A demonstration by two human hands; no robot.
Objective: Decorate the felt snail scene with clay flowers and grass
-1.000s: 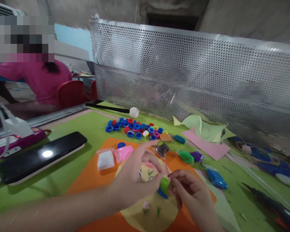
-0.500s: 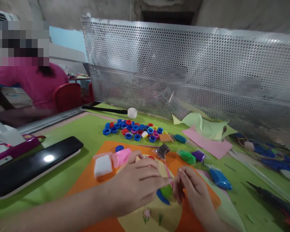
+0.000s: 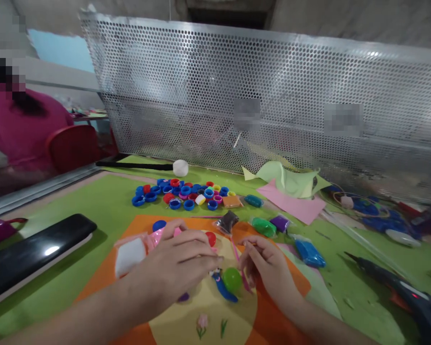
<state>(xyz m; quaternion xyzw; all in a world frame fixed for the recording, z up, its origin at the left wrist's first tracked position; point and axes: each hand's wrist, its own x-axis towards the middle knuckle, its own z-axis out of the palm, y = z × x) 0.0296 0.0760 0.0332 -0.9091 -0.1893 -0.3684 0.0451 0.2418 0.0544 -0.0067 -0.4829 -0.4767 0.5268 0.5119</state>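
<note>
My left hand (image 3: 183,261) hovers palm down over the cream circle (image 3: 237,311) on the orange sheet (image 3: 269,316). Its fingers reach forward, slightly bent, with nothing visible in them. My right hand (image 3: 267,270) is at the circle's right edge, fingers curled against a thin pink strip (image 3: 235,254); the grip is partly hidden. Between the hands lie a round green piece (image 3: 232,280) and a curved blue piece (image 3: 224,290). A red round piece (image 3: 210,238) shows beyond my left fingers. A small pink flower (image 3: 202,321) is on the near part of the circle.
Many bottle caps (image 3: 188,205) are heaped beyond the sheet. Bagged clay packs, one blue (image 3: 309,251) and one white (image 3: 130,256), lie around it. A glue gun (image 3: 398,287) rests at right, a black case (image 3: 39,256) at left. A perforated metal panel (image 3: 187,96) stands behind.
The view has shifted, so things appear farther left. My hands have moved apart, uncovering the green piece and more of the blue one. My left fingertips no longer reach the pink strip.
</note>
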